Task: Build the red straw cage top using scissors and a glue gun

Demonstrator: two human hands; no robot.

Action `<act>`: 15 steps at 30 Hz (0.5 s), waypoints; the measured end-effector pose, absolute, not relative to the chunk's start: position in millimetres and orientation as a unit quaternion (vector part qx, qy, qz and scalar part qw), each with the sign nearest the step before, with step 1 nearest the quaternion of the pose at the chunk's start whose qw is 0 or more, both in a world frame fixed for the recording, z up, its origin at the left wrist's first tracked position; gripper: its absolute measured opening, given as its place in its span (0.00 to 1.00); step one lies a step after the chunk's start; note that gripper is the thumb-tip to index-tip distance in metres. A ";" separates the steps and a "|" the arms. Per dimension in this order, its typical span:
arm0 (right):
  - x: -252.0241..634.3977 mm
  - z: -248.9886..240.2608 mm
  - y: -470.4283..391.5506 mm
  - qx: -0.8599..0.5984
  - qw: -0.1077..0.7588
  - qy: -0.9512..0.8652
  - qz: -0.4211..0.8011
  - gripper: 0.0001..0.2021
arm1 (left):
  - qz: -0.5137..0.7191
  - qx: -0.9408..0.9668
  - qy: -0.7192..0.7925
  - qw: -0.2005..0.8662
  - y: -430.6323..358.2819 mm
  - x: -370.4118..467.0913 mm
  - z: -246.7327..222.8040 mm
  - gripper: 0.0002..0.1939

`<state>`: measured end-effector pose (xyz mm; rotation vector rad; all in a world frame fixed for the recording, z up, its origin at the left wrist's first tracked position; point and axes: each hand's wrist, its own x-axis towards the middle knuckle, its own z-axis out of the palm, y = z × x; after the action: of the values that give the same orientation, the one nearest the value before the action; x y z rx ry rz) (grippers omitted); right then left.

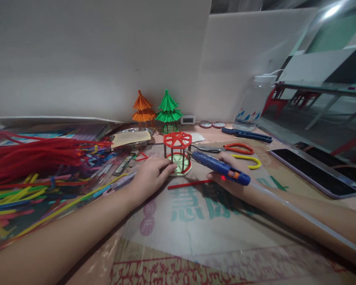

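Note:
A small pavilion model [178,140] stands upright in the middle, with a red spoked top ring, thin brown posts and a pale, red-edged base. My left hand [150,172] closes on the base's left edge, thumb in front; part of the grip is hidden. My right hand [233,189] is wrapped around a blue hot glue gun [216,165], whose nozzle points at the model's right posts. A clear glue stick [287,204] trails from the gun's back. One red pipe cleaner [186,185] lies in front of the model, reaching toward my right hand.
Orange [142,107] and green [167,107] finished pavilions stand behind. Piled pipe cleaners [38,152] fill the left side. Pliers [239,149], yellow-handled scissors [249,161], a blue tool [246,135], a water bottle [250,105] and a phone [311,172] lie or stand at right.

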<state>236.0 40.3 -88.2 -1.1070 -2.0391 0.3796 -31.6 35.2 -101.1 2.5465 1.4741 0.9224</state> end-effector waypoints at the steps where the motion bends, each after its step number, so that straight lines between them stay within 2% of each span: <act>1: 236.3 -88.7 40.4 -0.431 0.385 -0.802 0.149 0.12 | 0.299 0.825 0.479 0.028 35.4 -31.6 -101.4 0.19; 15: 239.6 -92.1 40.9 -0.421 0.380 -0.813 0.129 0.10 | 0.296 0.825 0.481 0.024 36.0 -32.5 -102.5 0.18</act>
<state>239.6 40.9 -92.1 -1.0760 -2.0766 0.3288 -32.5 36.0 -102.5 2.5542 1.4878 0.9158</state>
